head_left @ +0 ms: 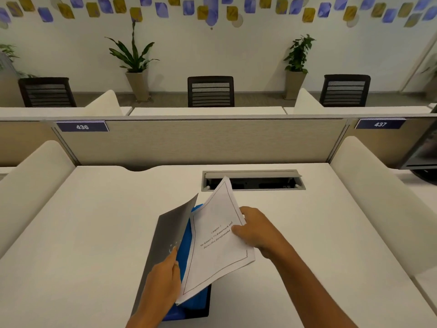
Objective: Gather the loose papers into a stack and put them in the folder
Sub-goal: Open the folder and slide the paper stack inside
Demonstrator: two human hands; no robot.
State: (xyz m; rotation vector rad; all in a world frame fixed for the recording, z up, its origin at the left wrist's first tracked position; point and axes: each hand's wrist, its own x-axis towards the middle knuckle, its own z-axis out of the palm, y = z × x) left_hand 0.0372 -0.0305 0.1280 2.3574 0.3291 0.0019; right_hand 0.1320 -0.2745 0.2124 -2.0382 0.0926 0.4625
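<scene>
The left hand [165,275] reaches forward, fingers pinched on the edge of the grey cover [165,235] of the folder [184,245], propping it open above the blue inside. The right hand [257,229], wrist bent inward, grips the stack of papers [217,242] by its right edge, tilted over the open folder on the desk [94,221]

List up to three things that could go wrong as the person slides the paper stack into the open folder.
1. The right hand pinches the paper stack at one edge only; sheets may fan apart.
2. The left hand props the grey folder cover open; it might drop onto the papers.
3. The stack's far corner overhangs the open cable tray and could catch.
</scene>
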